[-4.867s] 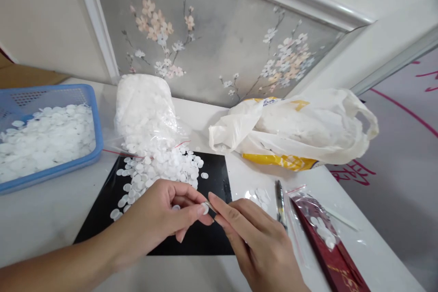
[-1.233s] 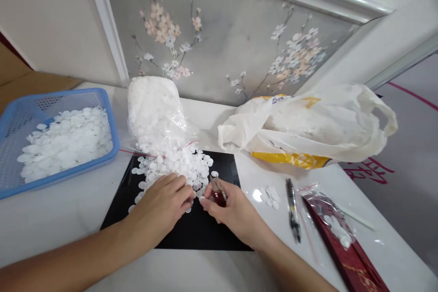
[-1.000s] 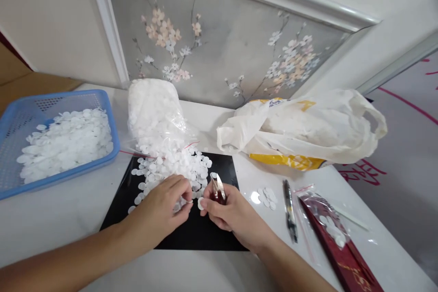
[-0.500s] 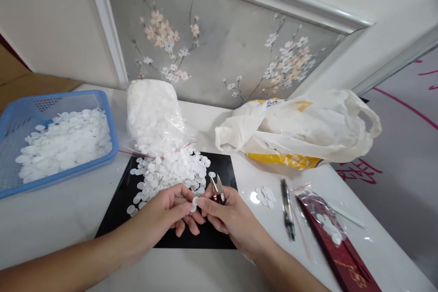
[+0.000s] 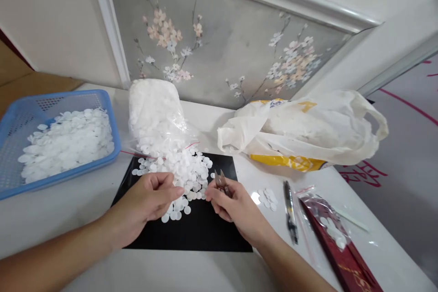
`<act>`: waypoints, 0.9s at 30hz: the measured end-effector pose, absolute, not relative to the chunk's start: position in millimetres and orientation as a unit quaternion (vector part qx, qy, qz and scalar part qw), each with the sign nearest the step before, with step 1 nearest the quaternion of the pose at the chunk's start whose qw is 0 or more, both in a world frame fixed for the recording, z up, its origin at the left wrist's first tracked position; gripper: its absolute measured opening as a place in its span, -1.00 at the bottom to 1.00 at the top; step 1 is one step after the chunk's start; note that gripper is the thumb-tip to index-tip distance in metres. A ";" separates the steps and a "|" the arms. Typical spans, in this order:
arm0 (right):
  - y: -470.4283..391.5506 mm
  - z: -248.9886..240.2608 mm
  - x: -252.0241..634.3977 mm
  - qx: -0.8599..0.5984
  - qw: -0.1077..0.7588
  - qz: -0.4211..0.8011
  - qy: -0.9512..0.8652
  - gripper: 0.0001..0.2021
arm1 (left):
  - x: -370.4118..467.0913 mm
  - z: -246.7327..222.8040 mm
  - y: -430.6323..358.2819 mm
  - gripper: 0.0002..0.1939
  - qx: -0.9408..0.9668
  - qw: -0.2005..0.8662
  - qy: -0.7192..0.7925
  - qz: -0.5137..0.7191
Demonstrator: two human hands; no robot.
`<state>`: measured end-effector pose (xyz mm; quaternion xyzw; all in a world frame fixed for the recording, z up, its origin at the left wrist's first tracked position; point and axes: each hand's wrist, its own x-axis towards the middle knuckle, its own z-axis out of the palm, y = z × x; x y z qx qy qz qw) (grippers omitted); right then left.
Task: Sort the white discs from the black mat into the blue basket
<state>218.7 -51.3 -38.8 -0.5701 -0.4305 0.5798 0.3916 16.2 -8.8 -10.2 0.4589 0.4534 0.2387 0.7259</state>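
Observation:
My left hand hovers over the left side of the black mat, fingers curled and thumb pressed toward the index finger. Whatever that pinch holds is hidden. In my right hand is a pair of thread snips, blades pointing up and away from me; thumb and index fingertips meet at the left. A heap of small white round discs spreads across the mat between and behind my hands. It spills from the mouth of a clear zip bag full of the same discs.
On the left stands a blue basket of white discs. A white and yellow plastic bag lies at the back right. Right of the mat are a few loose discs, a pen, and a small clear bag over a dark red packet.
My hands have parted. The left one has drawn left and its fingers have curled in. The discs pinched between both hands' fingertips no longer show. The snips stay in my right hand.

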 end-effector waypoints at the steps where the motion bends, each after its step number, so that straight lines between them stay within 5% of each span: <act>1: -50.8 -40.4 216.7 -0.586 0.375 0.545 -0.467 -0.86 | 13.9 -8.9 -7.0 -0.48 0.446 0.737 0.444 0.248; 7: -48.9 -52.0 203.3 -0.604 0.321 0.342 -0.644 -0.95 | 10.1 -6.5 -2.8 -0.90 0.411 0.806 0.366 0.218; 10: -49.4 -51.1 203.0 -0.600 0.319 0.333 -0.653 -0.90 | 12.0 -8.1 -2.4 -0.92 0.447 0.784 0.392 0.179; 18: -57.3 -38.9 205.0 -0.542 0.391 0.641 -0.378 -0.69 | 21.6 -21.4 -11.1 -0.88 0.601 0.649 0.440 0.158; 27: -62.4 -34.6 206.4 -0.454 0.407 0.736 -0.294 -0.63 | 28.2 -19.4 -13.4 -0.89 0.602 0.630 0.450 0.196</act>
